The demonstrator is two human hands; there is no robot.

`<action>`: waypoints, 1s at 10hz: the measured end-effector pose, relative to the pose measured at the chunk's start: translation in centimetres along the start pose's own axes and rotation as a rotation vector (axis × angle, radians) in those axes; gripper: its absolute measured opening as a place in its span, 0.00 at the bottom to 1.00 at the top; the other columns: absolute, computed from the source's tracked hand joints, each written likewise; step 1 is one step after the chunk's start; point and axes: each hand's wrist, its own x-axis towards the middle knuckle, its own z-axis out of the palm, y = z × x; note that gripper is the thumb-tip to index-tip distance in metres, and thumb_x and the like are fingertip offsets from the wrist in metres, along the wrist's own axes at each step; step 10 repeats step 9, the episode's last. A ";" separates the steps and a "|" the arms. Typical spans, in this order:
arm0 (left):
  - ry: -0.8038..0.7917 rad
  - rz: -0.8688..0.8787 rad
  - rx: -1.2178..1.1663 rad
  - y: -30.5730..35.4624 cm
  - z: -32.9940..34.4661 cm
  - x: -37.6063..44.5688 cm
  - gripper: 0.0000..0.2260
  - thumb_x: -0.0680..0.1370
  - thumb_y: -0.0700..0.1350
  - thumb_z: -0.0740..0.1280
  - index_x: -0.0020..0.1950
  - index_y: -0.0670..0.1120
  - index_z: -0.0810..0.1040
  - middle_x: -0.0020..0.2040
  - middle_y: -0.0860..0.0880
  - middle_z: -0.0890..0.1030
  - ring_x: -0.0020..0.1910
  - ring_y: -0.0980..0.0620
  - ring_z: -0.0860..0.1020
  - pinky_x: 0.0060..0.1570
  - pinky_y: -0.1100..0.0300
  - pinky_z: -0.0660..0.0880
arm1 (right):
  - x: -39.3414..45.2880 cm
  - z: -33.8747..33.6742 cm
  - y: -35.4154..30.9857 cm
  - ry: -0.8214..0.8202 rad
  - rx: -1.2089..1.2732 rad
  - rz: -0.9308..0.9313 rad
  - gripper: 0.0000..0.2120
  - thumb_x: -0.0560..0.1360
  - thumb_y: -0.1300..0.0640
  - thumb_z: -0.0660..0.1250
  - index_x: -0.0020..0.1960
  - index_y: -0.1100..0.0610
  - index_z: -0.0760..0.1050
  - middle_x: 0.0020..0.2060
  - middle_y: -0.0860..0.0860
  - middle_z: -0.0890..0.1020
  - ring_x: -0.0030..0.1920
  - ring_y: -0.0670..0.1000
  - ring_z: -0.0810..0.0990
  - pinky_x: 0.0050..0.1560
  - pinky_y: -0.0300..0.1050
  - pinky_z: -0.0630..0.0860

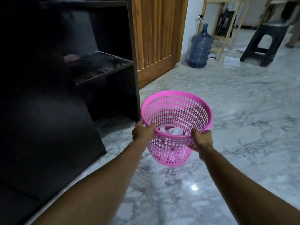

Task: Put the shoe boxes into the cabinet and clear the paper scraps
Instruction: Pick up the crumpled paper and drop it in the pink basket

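Pink basket (177, 111) held above the marble floor (235, 127), just right of the dark cabinet (48, 111). Left hand (142, 131) and right hand (202, 140) each clamp its near rim. White paper scraps (174, 131) lie inside, partly hidden by mesh. Cabinet interior too dark to read. More paper (231, 61) lies far right by a stool (263, 44).

One pink basket (177, 111) with white paper scraps (174, 131) inside, too bunched to count. Two hands. One dark cabinet (68, 65). One blue water jug (200, 47). One black stool (264, 44).
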 end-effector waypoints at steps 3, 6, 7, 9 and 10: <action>0.203 0.041 -0.066 0.5 -9.5 -0.6 0.21 0.62 0.61 0.75 0.45 0.50 0.77 0.45 0.50 0.85 0.43 0.46 0.85 0.49 0.51 0.82 | -3.8 8.2 -0.7 -0.215 0.065 -0.008 0.18 0.79 0.57 0.67 0.66 0.61 0.70 0.60 0.62 0.79 0.50 0.63 0.85 0.38 0.54 0.86; 0.137 -0.016 -0.142 -5.1 -16.1 5.1 0.24 0.59 0.60 0.78 0.49 0.49 0.80 0.50 0.43 0.87 0.46 0.41 0.87 0.51 0.43 0.84 | -7.1 14.4 -0.9 -0.307 0.056 -0.045 0.14 0.82 0.58 0.67 0.63 0.57 0.66 0.52 0.56 0.77 0.51 0.59 0.82 0.40 0.52 0.85; 0.120 0.001 -0.155 -4.1 -16.6 2.7 0.22 0.69 0.55 0.79 0.57 0.46 0.81 0.51 0.44 0.87 0.47 0.41 0.87 0.52 0.43 0.84 | -7.1 14.5 -0.8 -0.343 0.020 -0.051 0.16 0.82 0.54 0.67 0.66 0.57 0.66 0.55 0.55 0.77 0.54 0.59 0.81 0.41 0.53 0.83; 0.053 -0.029 -0.055 -2.6 -18.0 -0.5 0.24 0.73 0.67 0.71 0.60 0.52 0.73 0.53 0.47 0.82 0.52 0.40 0.85 0.52 0.48 0.83 | -6.7 13.1 -1.1 -0.298 -0.069 -0.067 0.33 0.81 0.44 0.67 0.80 0.55 0.59 0.71 0.61 0.73 0.67 0.64 0.76 0.64 0.66 0.78; 0.053 -0.029 -0.055 -2.6 -18.0 -0.5 0.24 0.73 0.67 0.71 0.60 0.52 0.73 0.53 0.47 0.82 0.52 0.40 0.85 0.52 0.48 0.83 | -6.7 13.1 -1.1 -0.298 -0.069 -0.067 0.33 0.81 0.44 0.67 0.80 0.55 0.59 0.71 0.61 0.73 0.67 0.64 0.76 0.64 0.66 0.78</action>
